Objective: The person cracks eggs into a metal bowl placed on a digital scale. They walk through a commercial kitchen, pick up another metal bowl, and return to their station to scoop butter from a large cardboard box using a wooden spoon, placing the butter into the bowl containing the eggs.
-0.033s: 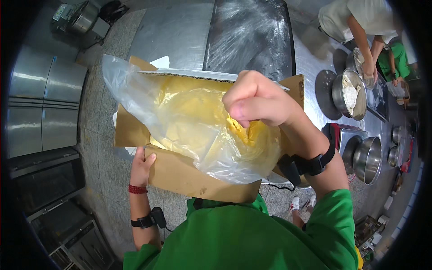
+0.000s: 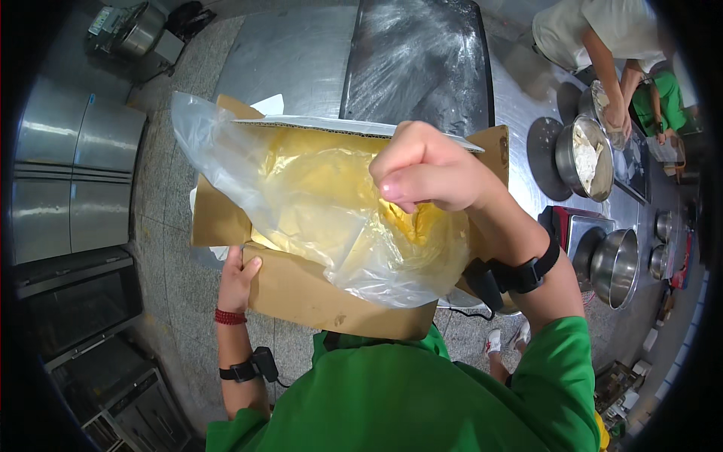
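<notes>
In front of me an open cardboard box holds a yellow, butter-like block wrapped in a clear plastic liner. The liner spills over the near flap and the far left corner. My left hand grips the near flap at its left end, thumb on top. Over the right part of the box, my right hand is closed in a fist just above the exposed yellow surface. Whatever its fingers hold is hidden behind the hand.
A floury black tray lies on the steel table beyond the box. To the right are a steel bowl with white dough or flour, another steel bowl and a scale. A co-worker's hands work at the far right.
My right fist has shifted very slightly left and toward me. My left hand and the box have stayed in place.
</notes>
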